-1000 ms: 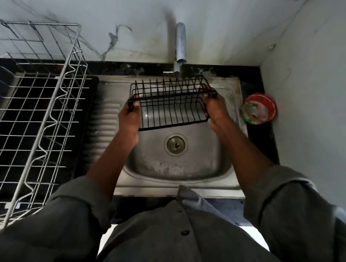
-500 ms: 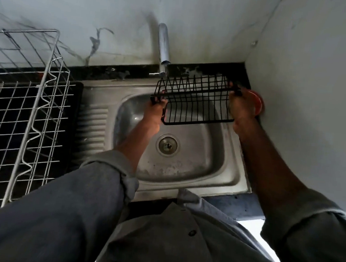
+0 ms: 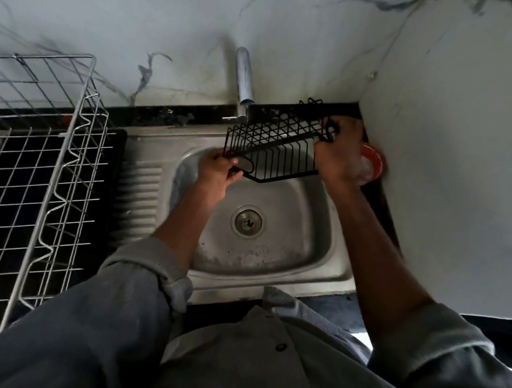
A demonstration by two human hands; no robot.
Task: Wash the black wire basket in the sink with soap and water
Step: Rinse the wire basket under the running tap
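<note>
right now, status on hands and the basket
Left hand and right hand both gripping black wire basket, held above sink. Tap not running. Nothing in the way.

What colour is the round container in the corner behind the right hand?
Red-orange at the rim; the round container is mostly hidden by the right hand. Head view, the only one.

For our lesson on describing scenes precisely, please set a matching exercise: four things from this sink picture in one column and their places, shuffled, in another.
1. black wire basket
2. tap
3. large silver wire rack
4. red container

A. left of the sink
B. partly hidden behind the right hand
C. held in both hands
D. on the wall above the sink

Pairs: 1-C, 2-D, 3-A, 4-B
</note>
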